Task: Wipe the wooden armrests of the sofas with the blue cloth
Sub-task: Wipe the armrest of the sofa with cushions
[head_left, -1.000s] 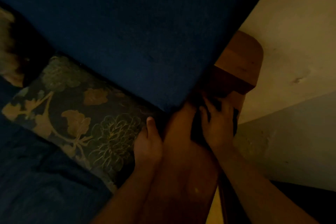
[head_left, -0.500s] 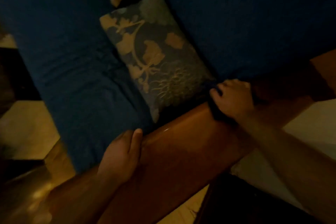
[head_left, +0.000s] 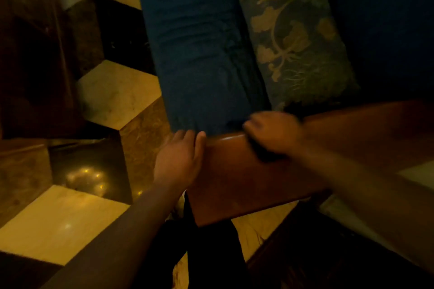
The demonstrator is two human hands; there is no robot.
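The room is dim. A polished wooden armrest (head_left: pixel 237 176) runs from the lower middle to the right edge, beside the blue sofa seat (head_left: pixel 199 54). My right hand (head_left: pixel 274 131), blurred, presses a dark cloth (head_left: pixel 265 153) down on the armrest top near its front end; only a dark patch of the cloth shows under the palm. My left hand (head_left: pixel 180 159) lies flat over the armrest's front end, fingers together and holding nothing.
A blue floral cushion (head_left: pixel 296 37) leans on the seat against the armrest. The floor (head_left: pixel 117 91) has light and dark tiles in a cube pattern, with lamp reflections at the left. Dark wooden furniture (head_left: pixel 30 54) stands at the far left. My dark trouser legs (head_left: pixel 206 253) are below.
My right hand has slid the cloth along the armrest from the back toward the front end. My left hand has shifted onto the front end. The view has swung toward the floor.
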